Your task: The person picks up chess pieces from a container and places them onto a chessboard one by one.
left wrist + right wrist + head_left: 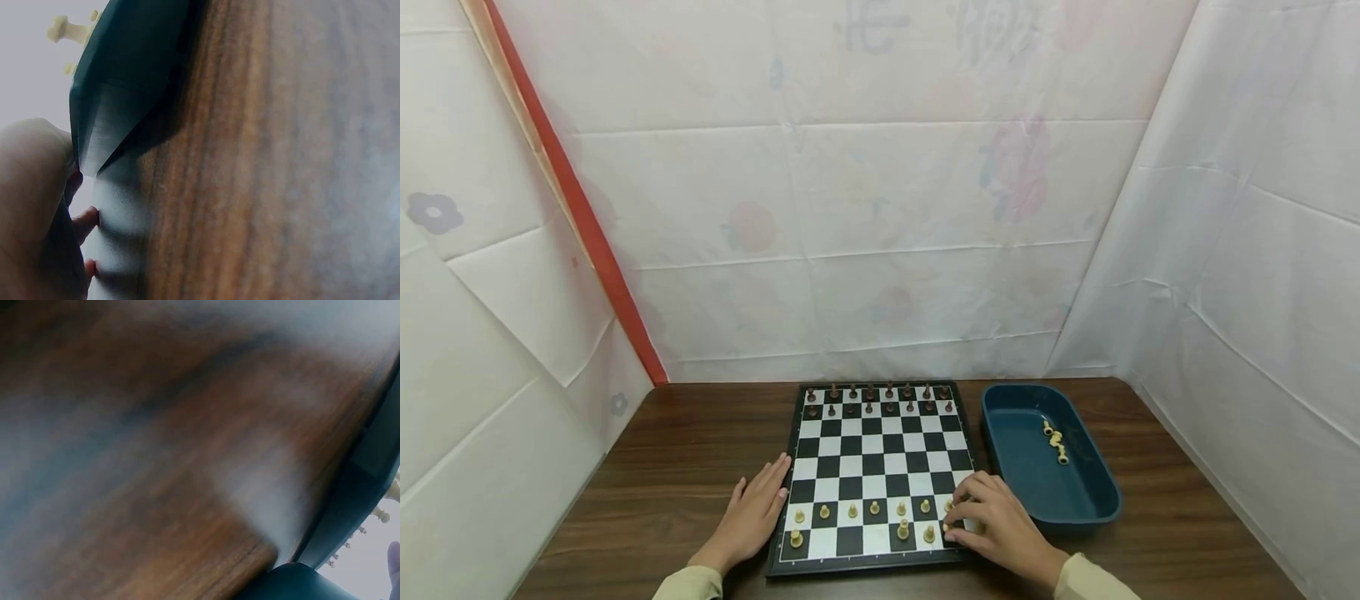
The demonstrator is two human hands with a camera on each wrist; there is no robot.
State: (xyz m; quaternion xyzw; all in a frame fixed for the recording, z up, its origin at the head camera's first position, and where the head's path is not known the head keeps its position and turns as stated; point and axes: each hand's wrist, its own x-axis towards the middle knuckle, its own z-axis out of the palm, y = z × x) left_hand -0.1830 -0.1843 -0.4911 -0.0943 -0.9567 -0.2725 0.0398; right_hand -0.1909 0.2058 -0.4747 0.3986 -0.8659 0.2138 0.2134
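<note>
A black-and-white chessboard (862, 465) lies on the table. My left hand (750, 515) rests along its left edge with the fingers extended; in the left wrist view its fingertips (90, 219) touch the board's side. At the near right corner, my right hand (996, 521) pinches a small pale chess piece (946, 527) between thumb and fingers, which mostly hide it; its exact kind cannot be told. Pale pawns (874, 507) stand in a row on the near side, with a few larger pale pieces (903, 530) behind them. Dark chess pieces (870, 392) fill two far rows.
To the right of the board stands a dark blue tray (1026, 504) with several pale chess pieces (1056, 439) lying inside. Brown wooden table (700, 442) surrounds the board. White patterned sheets (865, 192) hang behind and at both sides.
</note>
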